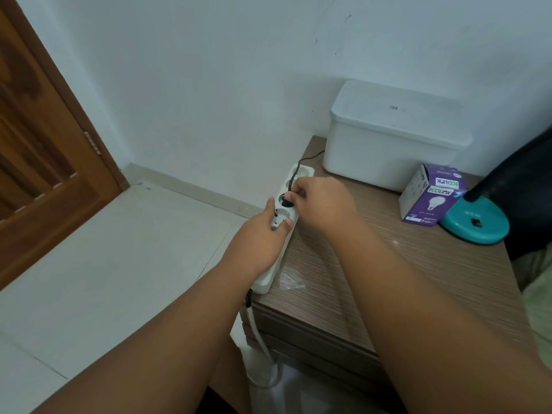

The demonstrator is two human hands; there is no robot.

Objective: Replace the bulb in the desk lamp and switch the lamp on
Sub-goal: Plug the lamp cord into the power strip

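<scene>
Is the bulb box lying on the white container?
No, the bulb box stands on the table, before the white container.

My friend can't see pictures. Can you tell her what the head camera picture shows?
The right hand pinches a black plug at a socket of a white power strip, while the left hand holds the strip down on a wooden desk. Farther right stand a purple bulb box, a teal lamp base and a white lidded box.
</scene>
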